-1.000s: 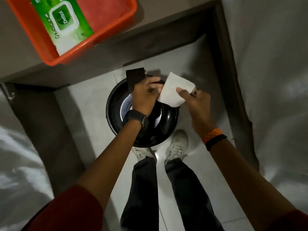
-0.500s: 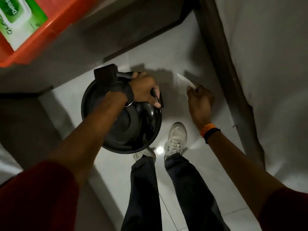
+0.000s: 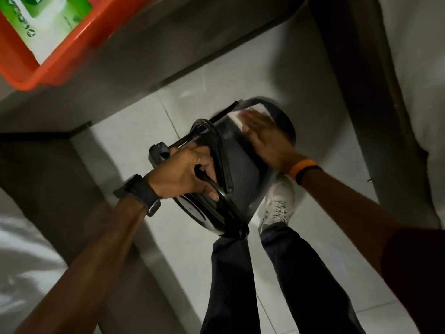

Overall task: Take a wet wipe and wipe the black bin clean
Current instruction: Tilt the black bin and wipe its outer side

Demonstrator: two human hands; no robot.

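The black bin is lifted off the floor and tipped on its side, its bottom pointing away to the right. My left hand grips its rim and lid ring near the pedal bar. My right hand lies flat on the bin's outer wall, pressing the white wet wipe against it. Only the wipe's far edge shows beyond my fingers.
An orange tray with a green wet wipe pack sits on the grey ledge at top left. A wall and dark skirting run down the right side. My legs and a white shoe stand on the pale tiled floor below the bin.
The bin has been lifted and tipped sideways by my left hand. My right hand moved from beside the bin onto its outer wall with the wipe.
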